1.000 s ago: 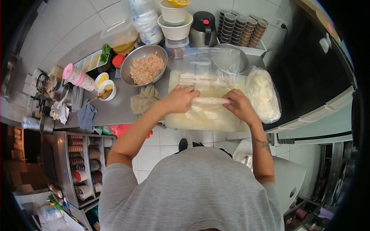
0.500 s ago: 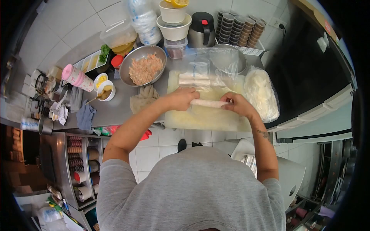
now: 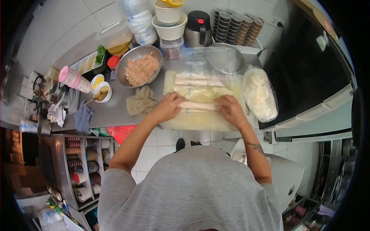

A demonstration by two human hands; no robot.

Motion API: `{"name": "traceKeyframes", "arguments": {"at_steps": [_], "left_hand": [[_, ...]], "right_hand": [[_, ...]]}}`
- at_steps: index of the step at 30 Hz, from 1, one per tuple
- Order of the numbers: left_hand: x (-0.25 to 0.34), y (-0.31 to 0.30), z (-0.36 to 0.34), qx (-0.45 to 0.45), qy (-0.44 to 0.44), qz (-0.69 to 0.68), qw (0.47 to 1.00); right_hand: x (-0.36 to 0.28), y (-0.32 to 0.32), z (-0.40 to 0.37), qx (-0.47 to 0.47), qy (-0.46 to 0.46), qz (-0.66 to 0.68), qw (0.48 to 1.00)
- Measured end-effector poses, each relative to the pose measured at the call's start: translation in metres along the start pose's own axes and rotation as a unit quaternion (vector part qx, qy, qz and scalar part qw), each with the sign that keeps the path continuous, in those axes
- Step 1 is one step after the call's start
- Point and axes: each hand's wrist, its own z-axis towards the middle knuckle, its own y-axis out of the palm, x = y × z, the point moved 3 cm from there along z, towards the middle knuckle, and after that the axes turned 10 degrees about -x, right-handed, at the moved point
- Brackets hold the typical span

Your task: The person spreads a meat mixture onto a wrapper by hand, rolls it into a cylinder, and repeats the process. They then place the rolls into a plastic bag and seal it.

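A long pale roll (image 3: 200, 105) lies across a white cutting board (image 3: 192, 122). My left hand (image 3: 168, 107) grips its left end and my right hand (image 3: 230, 107) grips its right end. Two finished rolls (image 3: 192, 79) lie side by side at the far part of the board, under a clear plastic sheet (image 3: 204, 61). A steel bowl of orange-and-white filling (image 3: 139, 69) stands to the far left of the board. A bag of white wrappers (image 3: 260, 92) sits at the board's right edge.
A beige cloth (image 3: 142, 101) lies left of the board. Small sauce bowls (image 3: 101, 89), a pink cup (image 3: 72, 78), a thermos (image 3: 197, 27), stacked tubs (image 3: 169, 19) and stacked small cups (image 3: 235, 30) crowd the back of the steel counter (image 3: 111, 111). Shelves of cups (image 3: 81, 165) stand below left.
Both hands have drawn the roll toward the board's near edge. The view has shifted slightly, so the counter sits higher and further left.
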Motion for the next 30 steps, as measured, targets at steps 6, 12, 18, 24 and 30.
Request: {"name": "traceKeyframes", "arguments": {"at_steps": [6, 12, 18, 24, 30], "left_hand": [[0.006, -0.011, -0.022, 0.088, -0.019, -0.018, 0.996], [0.016, -0.008, -0.048, 0.075, -0.015, 0.002, 0.997], [0.025, 0.013, -0.051, 0.044, 0.008, -0.001, 0.999], [0.015, -0.006, -0.023, 0.068, 0.044, -0.143, 0.986], [-0.053, -0.002, 0.056, 0.274, -0.215, -0.183, 0.919]], "right_hand": [[-0.025, 0.046, 0.021, -0.004, -0.006, -0.027, 1.0], [-0.017, 0.044, 0.021, -0.059, 0.002, 0.022, 0.998], [0.007, -0.002, -0.02, 0.073, 0.013, 0.066, 0.995], [0.07, -0.002, -0.037, 0.151, 0.225, 0.138, 0.953], [0.1, 0.0, 0.008, 0.14, 0.261, 0.22, 0.929]]}}
